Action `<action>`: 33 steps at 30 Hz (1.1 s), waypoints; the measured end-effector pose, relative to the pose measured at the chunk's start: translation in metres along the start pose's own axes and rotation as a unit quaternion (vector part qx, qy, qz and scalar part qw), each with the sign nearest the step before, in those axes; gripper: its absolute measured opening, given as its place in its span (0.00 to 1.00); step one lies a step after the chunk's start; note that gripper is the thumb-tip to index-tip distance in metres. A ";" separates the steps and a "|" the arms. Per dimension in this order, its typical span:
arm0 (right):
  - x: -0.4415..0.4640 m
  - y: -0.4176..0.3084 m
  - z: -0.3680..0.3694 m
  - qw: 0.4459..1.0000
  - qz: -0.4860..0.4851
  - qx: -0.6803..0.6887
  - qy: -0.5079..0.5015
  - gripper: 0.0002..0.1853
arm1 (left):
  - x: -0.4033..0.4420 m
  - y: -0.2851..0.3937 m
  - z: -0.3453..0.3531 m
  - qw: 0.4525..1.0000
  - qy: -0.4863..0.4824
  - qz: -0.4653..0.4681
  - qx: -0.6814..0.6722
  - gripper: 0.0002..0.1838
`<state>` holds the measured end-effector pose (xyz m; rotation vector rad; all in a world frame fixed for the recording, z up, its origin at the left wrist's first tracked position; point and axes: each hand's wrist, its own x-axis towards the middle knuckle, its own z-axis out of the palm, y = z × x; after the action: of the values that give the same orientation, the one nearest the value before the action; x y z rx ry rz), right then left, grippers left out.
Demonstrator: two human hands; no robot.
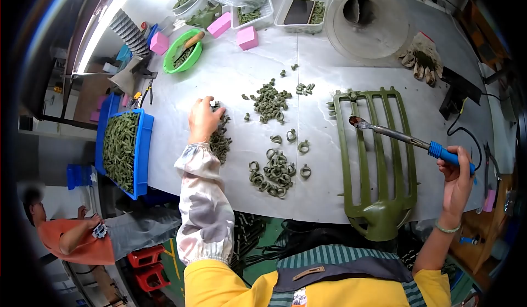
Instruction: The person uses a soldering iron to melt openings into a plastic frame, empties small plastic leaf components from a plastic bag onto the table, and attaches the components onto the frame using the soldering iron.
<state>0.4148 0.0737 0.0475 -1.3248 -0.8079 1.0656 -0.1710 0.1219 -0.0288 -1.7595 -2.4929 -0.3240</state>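
My left hand [204, 118] is at the edge of a pile of small dark green pieces [220, 142], its fingers bent; whether it pinches a piece is too small to tell. My right hand [457, 176] is wrapped round the blue handle of a soldering iron [406, 138]. The iron's tip is over the upper left of a green slotted frame [377, 159], which lies flat on the metal table [318, 197]. Between my hands are a heap of small green parts [270, 103] and a group of green rings [277, 174].
A blue tray [144, 153] of green pieces stands at the left, near a green bowl [189, 60]. Pink blocks [247, 38], clear tubs [277, 16], a large round container [368, 32] and gloves [422, 59] line the back. A person [82, 233] is beyond the left edge.
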 end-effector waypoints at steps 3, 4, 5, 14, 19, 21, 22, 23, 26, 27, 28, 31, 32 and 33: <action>0.000 0.000 0.000 1.000 -0.001 0.000 -0.006 0.16 | 0.002 -0.005 0.014 0.998 0.017 -0.004 -0.054 0.15; -0.001 -0.001 0.000 1.000 -0.002 0.001 -0.004 0.16 | 0.004 -0.008 0.018 0.997 0.037 0.000 -0.072 0.15; -0.002 -0.001 0.000 1.000 -0.004 0.001 -0.001 0.16 | 0.005 -0.009 0.020 0.994 0.058 0.004 -0.090 0.16; -0.005 -0.003 -0.006 1.000 0.001 0.023 0.007 0.16 | -0.006 0.006 -0.009 0.784 -0.064 -0.154 -0.598 0.14; -0.006 -0.006 -0.011 0.999 -0.019 0.025 -0.005 0.16 | -0.023 0.064 -0.034 0.782 -0.115 -0.131 -0.598 0.13; -0.005 -0.007 -0.012 0.999 -0.025 0.026 -0.009 0.16 | -0.035 0.109 -0.042 0.787 -0.140 -0.052 -0.598 0.14; -0.005 -0.007 -0.012 0.999 -0.029 0.027 -0.010 0.16 | -0.040 0.130 -0.040 0.786 -0.164 -0.026 -0.595 0.14; -0.004 -0.007 -0.012 0.999 -0.032 0.026 -0.007 0.16 | -0.044 0.151 -0.038 0.785 -0.187 -0.001 -0.591 0.13; -0.003 -0.006 -0.014 0.999 -0.038 0.025 -0.003 0.16 | -0.056 0.210 -0.030 0.828 -0.169 0.129 -0.519 0.10; -0.003 -0.005 -0.016 0.999 -0.037 0.024 -0.004 0.15 | -0.057 0.226 -0.028 0.849 -0.147 0.174 -0.477 0.09; -0.002 -0.005 -0.018 0.999 -0.035 0.024 -0.005 0.15 | -0.058 0.241 -0.027 0.856 -0.129 0.198 -0.459 0.09; 0.001 -0.004 -0.025 0.999 -0.039 0.029 0.006 0.15 | -0.055 0.270 0.002 0.847 -0.083 0.235 -0.469 0.07; 0.003 -0.004 -0.028 0.999 -0.043 0.028 0.010 0.15 | -0.054 0.280 0.007 0.845 -0.085 0.225 -0.478 0.07; 0.004 -0.004 -0.031 0.998 -0.046 0.027 0.013 0.15 | -0.051 0.288 0.010 0.859 -0.048 0.257 -0.440 0.07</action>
<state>0.4455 0.0673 0.0477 -1.2410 -0.8073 0.9885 0.1171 0.1690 -0.0103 -2.6797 -1.8775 -1.5278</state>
